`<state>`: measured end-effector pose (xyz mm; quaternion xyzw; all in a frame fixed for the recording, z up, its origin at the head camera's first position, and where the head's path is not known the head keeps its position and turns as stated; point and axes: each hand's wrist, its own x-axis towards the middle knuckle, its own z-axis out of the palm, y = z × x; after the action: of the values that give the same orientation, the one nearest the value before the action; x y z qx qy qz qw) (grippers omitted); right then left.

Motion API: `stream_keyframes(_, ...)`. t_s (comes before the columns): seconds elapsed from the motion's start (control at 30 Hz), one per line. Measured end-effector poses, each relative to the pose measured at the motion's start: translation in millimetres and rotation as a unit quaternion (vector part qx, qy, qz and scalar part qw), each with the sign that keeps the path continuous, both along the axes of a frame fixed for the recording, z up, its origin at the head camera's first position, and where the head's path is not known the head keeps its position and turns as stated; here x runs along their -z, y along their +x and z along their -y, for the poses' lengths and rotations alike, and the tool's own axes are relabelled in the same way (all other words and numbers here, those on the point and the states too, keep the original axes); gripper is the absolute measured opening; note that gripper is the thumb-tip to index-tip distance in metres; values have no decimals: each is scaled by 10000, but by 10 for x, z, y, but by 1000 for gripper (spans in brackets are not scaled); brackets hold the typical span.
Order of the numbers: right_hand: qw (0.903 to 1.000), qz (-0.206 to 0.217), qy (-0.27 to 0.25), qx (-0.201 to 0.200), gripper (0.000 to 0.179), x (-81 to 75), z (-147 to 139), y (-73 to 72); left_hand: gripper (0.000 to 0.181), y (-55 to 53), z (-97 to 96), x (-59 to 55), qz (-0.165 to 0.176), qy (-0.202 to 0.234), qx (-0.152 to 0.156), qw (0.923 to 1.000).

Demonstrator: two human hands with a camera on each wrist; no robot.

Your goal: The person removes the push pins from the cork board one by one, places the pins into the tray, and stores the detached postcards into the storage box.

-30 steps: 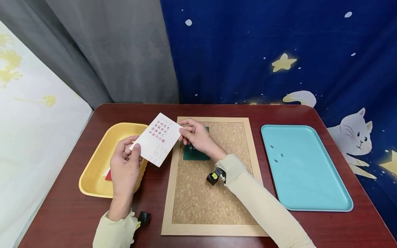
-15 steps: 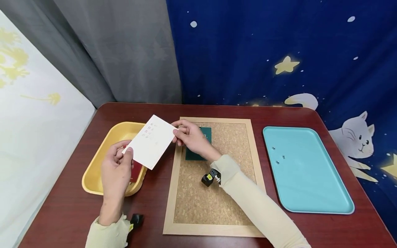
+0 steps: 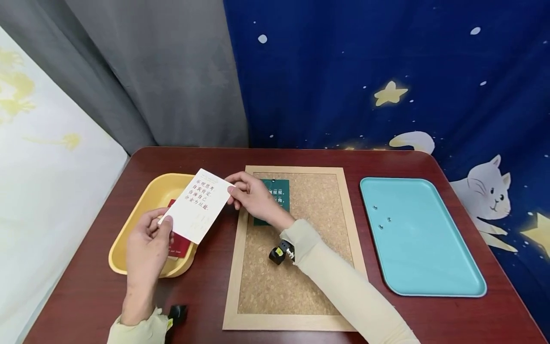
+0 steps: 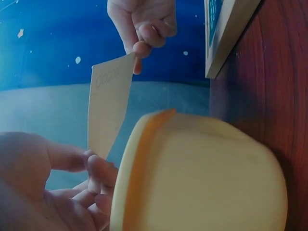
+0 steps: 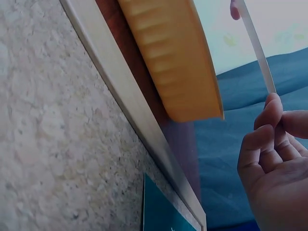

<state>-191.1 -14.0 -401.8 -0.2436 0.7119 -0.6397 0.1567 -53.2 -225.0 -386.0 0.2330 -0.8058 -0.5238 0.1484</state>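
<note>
Between both hands a white card [image 3: 198, 206] with red Chinese writing is held tilted, above the right side of the yellow basket. My left hand [image 3: 148, 243] pinches its lower left corner between thumb and fingers. The opposite corner is pinched by my right hand [image 3: 253, 197], over the corkboard's left edge. In the left wrist view the card [image 4: 109, 103] shows its back, with a row of faint round marks. A dark red card [image 3: 179, 246] lies in the basket [image 3: 122, 251], partly hidden. On the corkboard [image 3: 296, 282], a green card [image 3: 282, 190] with white writing is partly covered by my right hand.
A turquoise tray [image 3: 429, 243] stands to the right of the corkboard, with several small shiny pins [image 3: 381, 226] near its left side. All of it rests on a dark red-brown table [image 3: 206, 296]. Grey and blue curtains [image 3: 318, 71] hang behind.
Both hands have moved left and slightly down with the white card, which tilted so its writing blurred out and then showed again. More of the green card and the red card is visible.
</note>
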Motion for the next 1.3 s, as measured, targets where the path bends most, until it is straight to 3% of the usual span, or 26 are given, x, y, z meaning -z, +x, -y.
stream_keyframes(0.3, 10000, -9, -19, -13, 24, -15, 99, -7, 34, 23, 80, 0, 260, -231, -10, 9994)
stream_keyframes(0.57, 10000, 22, 33, -12, 24, 3, 156, -5, 32, 9, 122, 40, 172, -409, -155, 9989)
stream_keyframes(0.8, 9999, -37, 123, -107, 25, 44, 260, 8, 32, 57, 155, 49, 248, -580, -456, 9970)
stream_keyframes(1.07, 9997, -34, 197, -128, 28, 57, 339, 46, 32, 88, 217, 95, 200, -576, -557, 9966)
stream_keyframes(1.3, 9991, -249, 290, -162, 36, 51, 425, 48, 36, 93, 263, 129, 380, -1188, -852, 9885)
